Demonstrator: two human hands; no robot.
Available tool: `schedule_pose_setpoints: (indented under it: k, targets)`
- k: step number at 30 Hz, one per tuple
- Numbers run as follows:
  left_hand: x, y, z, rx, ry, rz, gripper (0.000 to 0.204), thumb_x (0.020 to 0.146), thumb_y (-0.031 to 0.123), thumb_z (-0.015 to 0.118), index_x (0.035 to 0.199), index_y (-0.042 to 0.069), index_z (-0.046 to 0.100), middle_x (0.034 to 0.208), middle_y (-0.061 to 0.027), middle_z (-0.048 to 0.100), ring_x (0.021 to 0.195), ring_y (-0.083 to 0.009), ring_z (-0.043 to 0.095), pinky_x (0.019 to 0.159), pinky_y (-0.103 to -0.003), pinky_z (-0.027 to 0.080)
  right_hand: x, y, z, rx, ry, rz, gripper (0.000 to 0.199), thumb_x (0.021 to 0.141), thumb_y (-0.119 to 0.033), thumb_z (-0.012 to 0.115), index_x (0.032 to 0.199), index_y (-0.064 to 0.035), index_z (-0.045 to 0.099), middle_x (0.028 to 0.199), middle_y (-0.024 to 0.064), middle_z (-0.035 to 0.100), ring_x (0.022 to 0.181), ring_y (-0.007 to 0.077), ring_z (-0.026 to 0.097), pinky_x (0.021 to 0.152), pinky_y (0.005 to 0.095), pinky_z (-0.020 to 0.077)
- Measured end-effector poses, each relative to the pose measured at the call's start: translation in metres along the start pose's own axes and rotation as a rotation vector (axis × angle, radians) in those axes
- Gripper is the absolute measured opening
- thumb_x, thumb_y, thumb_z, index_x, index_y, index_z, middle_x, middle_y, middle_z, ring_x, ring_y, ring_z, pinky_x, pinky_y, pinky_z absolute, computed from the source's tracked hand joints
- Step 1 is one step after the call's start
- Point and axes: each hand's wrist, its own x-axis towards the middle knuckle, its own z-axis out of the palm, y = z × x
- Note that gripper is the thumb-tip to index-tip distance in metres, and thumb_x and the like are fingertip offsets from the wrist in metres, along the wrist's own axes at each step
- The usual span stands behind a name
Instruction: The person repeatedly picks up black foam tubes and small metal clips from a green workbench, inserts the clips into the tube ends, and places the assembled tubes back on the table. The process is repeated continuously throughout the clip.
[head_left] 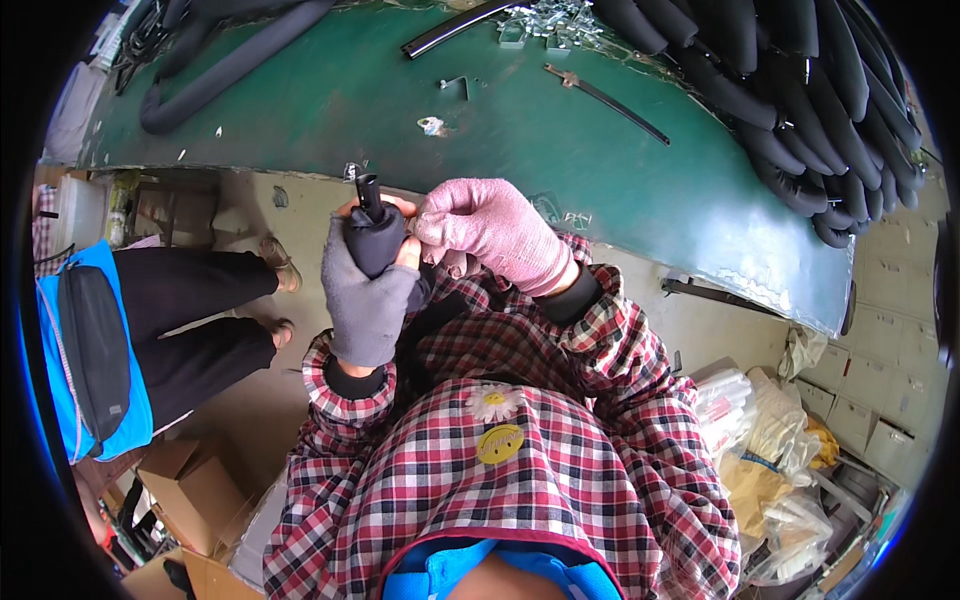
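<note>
My left hand (365,300), in a grey glove with bare fingertips, is wrapped round a black foam-covered tube (374,243). A thin black end piece sticks up out of the foam. Right beside it, my right hand (490,228) in a pink knitted glove is closed in a pinch, its fingertips close to the left thumb. Whatever lies between those fingers is hidden. Both hands are just in front of the near edge of a green table (330,110).
Many black foam tubes (800,110) are heaped at the table's right. Metal clips (560,22), a thin dark tool (610,100) and a bent metal piece (458,86) lie on top. Another person's legs (190,300) are at the left. Cardboard boxes (190,490) and plastic bags (770,440) stand low.
</note>
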Motion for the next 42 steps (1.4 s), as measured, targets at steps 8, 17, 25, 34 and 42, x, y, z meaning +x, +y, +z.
schedule_pose_setpoints:
  k: [8,17,25,34,42]
  targets:
    - [-0.004,-0.009,-0.006,0.091,0.051,0.039,0.038,0.084,-0.008,0.068,0.119,0.001,0.054,0.101,-0.0060,0.066,0.086,-0.0134,0.066,0.080,-0.029,0.056,-0.003,0.042,0.002,0.107,0.105,-0.168,0.038,0.097,-0.038,0.069,0.111,-0.0026,0.067,0.086,-0.0011,0.065,0.077,0.0068,0.062,0.068,0.0211,0.0495]
    - [-0.007,-0.006,-0.004,-0.052,-0.103,-0.013,0.038,0.084,-0.008,0.067,0.119,0.001,0.055,0.098,-0.0058,0.066,0.083,-0.0138,0.067,0.076,-0.028,0.056,-0.004,0.057,0.016,0.392,-0.001,-0.063,0.060,0.097,-0.055,0.062,0.119,-0.0001,0.066,0.103,0.0026,0.064,0.096,0.0142,0.059,0.093,0.0314,0.0474]
    - [-0.007,-0.014,0.006,0.072,-0.012,0.024,0.040,0.084,-0.005,0.070,0.121,0.000,0.056,0.104,-0.0093,0.070,0.089,-0.0150,0.069,0.085,-0.030,0.056,-0.015,0.057,0.029,0.451,0.249,-0.087,0.039,0.099,-0.040,0.068,0.110,-0.0023,0.069,0.094,-0.0021,0.064,0.086,0.0078,0.057,0.083,0.0247,0.0464]
    - [-0.004,-0.015,0.015,0.004,-0.017,0.073,0.046,0.084,-0.003,0.073,0.126,0.001,0.054,0.105,-0.0087,0.072,0.096,-0.0153,0.068,0.086,-0.030,0.056,-0.017,0.047,0.040,0.207,0.534,-0.331,0.034,0.100,-0.030,0.067,0.111,0.0016,0.069,0.096,-0.0003,0.068,0.079,0.0043,0.054,0.074,0.0206,0.0443]
    - [-0.009,-0.008,0.014,0.400,-0.074,0.273,0.051,0.084,0.020,0.084,0.124,0.001,0.059,0.091,-0.0145,0.071,0.081,-0.0217,0.073,0.075,-0.033,0.057,-0.033,0.001,0.022,0.071,0.387,-0.500,0.039,0.099,-0.037,0.066,0.107,0.0008,0.069,0.121,0.0099,0.068,0.089,0.0098,0.060,0.084,0.0266,0.0490]
